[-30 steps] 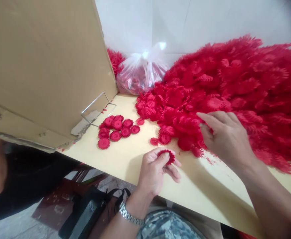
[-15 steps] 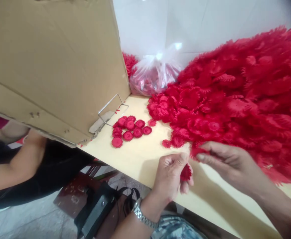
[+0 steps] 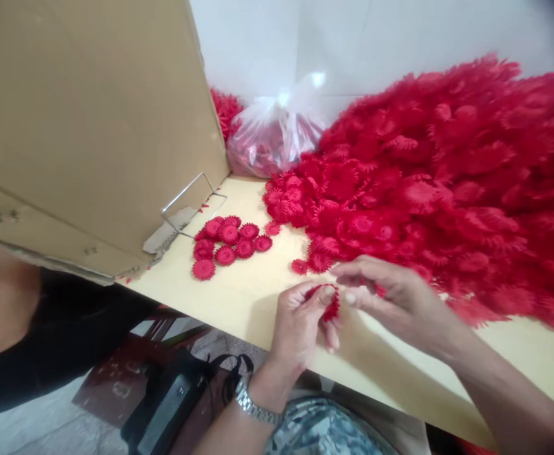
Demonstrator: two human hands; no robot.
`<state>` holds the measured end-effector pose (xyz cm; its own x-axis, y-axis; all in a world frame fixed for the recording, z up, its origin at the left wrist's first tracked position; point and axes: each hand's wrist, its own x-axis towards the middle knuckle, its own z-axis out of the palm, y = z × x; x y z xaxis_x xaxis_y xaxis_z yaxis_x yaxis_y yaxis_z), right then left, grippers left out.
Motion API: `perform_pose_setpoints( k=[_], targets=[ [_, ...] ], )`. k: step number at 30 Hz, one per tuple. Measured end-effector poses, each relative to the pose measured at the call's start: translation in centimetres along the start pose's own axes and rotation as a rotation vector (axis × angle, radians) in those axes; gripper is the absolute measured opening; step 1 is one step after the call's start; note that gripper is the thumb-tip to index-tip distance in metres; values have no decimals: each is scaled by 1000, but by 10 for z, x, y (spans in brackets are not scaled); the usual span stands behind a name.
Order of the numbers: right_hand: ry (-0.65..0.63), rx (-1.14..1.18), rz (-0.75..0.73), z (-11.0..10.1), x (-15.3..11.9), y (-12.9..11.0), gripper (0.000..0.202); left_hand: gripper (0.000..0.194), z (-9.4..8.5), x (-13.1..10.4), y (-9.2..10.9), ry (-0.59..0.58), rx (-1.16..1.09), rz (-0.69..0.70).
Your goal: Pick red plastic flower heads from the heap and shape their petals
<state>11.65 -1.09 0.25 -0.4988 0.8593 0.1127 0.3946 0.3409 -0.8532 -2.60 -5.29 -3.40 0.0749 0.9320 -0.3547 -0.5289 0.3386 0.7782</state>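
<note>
— On the yellow tabletop (image 3: 229,303), how much set apart?

— Only a small cluster of red toothed discs (image 3: 226,254), bunched close together, some overlapping. Beside it, a far larger red heap (image 3: 400,189), mostly loose and jumbled. Judging by that, very little gathered, nearly everything left in the pile.

— And in the left hand (image 3: 296,322)?

— A dark red toothed piece (image 3: 336,304), above the table's near edge. Pinched between thumb and bent forefinger, the other fingers curled loosely below. Impossible to tell whether one layer or several.

— Right hand (image 3: 400,291)?

— Close alongside, palm turned inward, forearm slanting in from the lower right. Thumb and forefinger stretched towards the held piece, tips apart, remaining fingers partly hidden. A bit of red showing near those fingers, but held or just behind? Can't tell.

— Wrists?

— Left one bent upward, with a metal watch (image 3: 253,404) around it.
</note>
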Motion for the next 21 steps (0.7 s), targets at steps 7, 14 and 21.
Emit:
perform_pose_setpoints(
  k=[7, 14, 21],
  targets=[
    [-210, 596, 170, 15, -3, 2, 23, 46, 3, -1, -3, 16, 85, -40],
    [451, -632, -35, -25, 18, 18, 20, 36, 1, -2, 6, -71, -72, -59],
    [469, -827, -197, -32, 12, 22, 31, 20, 1, -4, 6, -41, -80, -90]
  ],
)
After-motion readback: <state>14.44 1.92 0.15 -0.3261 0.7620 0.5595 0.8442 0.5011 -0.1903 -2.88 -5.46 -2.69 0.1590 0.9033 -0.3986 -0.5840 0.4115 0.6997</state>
